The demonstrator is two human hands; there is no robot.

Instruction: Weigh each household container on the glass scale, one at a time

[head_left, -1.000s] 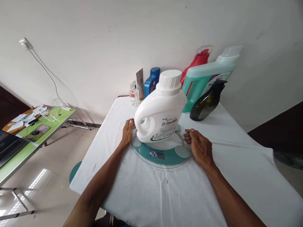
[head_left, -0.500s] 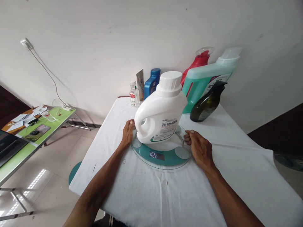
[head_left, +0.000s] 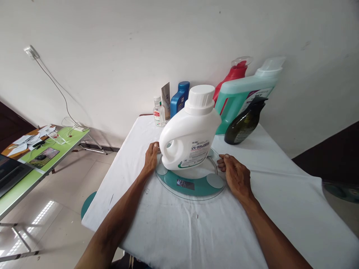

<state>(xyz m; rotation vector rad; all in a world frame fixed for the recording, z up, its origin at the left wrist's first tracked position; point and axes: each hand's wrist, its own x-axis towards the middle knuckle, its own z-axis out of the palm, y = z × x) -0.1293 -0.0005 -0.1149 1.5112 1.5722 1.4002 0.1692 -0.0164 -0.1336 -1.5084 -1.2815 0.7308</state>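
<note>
A white detergent bottle (head_left: 182, 130) with a ribbed cap and a looped handle stands upright on a round glass scale (head_left: 193, 190) with teal patches. The scale's small display is lit, its digits blurred. My left hand (head_left: 151, 155) rests on the cloth at the scale's left rim, fingers curled and partly hidden, with nothing visible in them. At the right rim lies my right hand (head_left: 236, 173), its fingers loosely folded in and the fingertips close to the glass. Neither hand touches the bottle.
Behind stand a clear bottle (head_left: 159, 112), a grey tube (head_left: 166, 99), a blue bottle (head_left: 178, 99), a red bottle (head_left: 231, 76), a teal jug (head_left: 238, 89) and a dark bottle (head_left: 244, 123). White cloth (head_left: 174, 231) covers the table. A green table (head_left: 56, 149) is at left.
The scale's display shows different, smeared digits. The hands and the bottle have kept their places.
</note>
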